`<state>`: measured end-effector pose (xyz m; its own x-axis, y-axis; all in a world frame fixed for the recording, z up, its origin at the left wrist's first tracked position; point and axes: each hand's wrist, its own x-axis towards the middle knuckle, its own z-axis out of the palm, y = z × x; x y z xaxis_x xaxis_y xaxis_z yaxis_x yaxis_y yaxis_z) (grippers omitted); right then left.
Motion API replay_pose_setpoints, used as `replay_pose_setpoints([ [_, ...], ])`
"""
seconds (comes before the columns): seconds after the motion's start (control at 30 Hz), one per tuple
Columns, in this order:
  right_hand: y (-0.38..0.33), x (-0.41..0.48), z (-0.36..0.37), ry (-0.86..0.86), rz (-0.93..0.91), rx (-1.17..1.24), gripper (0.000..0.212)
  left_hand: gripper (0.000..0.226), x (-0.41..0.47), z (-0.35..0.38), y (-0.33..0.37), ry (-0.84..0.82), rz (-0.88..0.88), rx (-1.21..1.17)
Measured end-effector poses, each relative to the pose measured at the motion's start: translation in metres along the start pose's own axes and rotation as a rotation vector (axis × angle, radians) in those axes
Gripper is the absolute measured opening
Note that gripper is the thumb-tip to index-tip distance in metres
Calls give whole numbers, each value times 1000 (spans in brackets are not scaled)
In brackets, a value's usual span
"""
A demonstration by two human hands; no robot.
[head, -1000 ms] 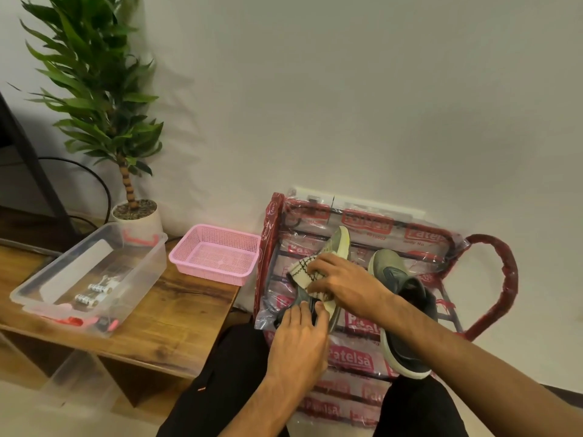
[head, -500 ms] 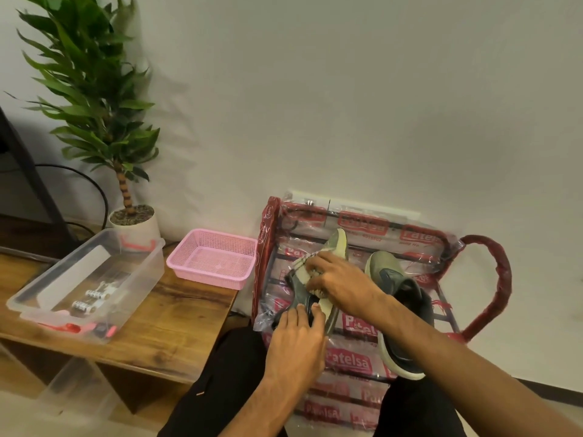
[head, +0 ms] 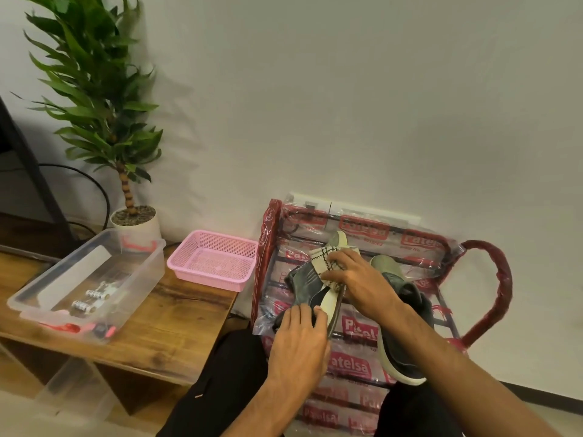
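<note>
Plain white wall (head: 347, 89) beyond the fingers (head: 344, 258); wooden bench (head: 176, 326) well left of them; pale floor (head: 19, 414) below the bench.

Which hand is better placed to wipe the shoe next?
Right. The right hand holds the cloth against the shoe, so it can rub straight away. The left hand grips the shoe's near end and steadies it.
</note>
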<state>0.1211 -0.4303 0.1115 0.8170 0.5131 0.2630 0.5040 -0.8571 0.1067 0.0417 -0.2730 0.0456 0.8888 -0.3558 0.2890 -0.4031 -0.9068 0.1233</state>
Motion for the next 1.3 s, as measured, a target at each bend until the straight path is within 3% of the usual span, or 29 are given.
replay_pose_setpoints([
  [0.13,2,-1,1,9,17,94,51,68,8,2,2,56,41,-38],
  [0.33,-3,5,10,180,88,152,57,85,12,3,-4,46,99,-29],
  [0.47,1,-1,21,92,-130,27,51,90,9,2,-1,-13,72,-37],
  [0.63,25,9,17,27,39,-97,56,100,12,13,-2,-99,80,17],
  [0.73,7,8,27,79,-104,-31,41,101,13,13,-1,-110,83,67],
  [0.83,15,5,24,50,-185,-75,48,101,13,10,-1,-109,70,87],
  [0.93,33,11,18,-19,-56,-136,62,98,14,9,1,-112,71,98],
  [1.0,25,13,18,-24,-5,-130,59,99,16,6,5,-114,65,66],
  [1.1,13,4,27,32,-99,-28,43,100,16,7,6,-99,70,52],
  [1.17,18,2,24,16,-131,-29,45,96,16,8,6,-80,70,52],
  [1.3,30,13,15,-6,22,-115,49,94,17,5,8,-79,93,62],
])
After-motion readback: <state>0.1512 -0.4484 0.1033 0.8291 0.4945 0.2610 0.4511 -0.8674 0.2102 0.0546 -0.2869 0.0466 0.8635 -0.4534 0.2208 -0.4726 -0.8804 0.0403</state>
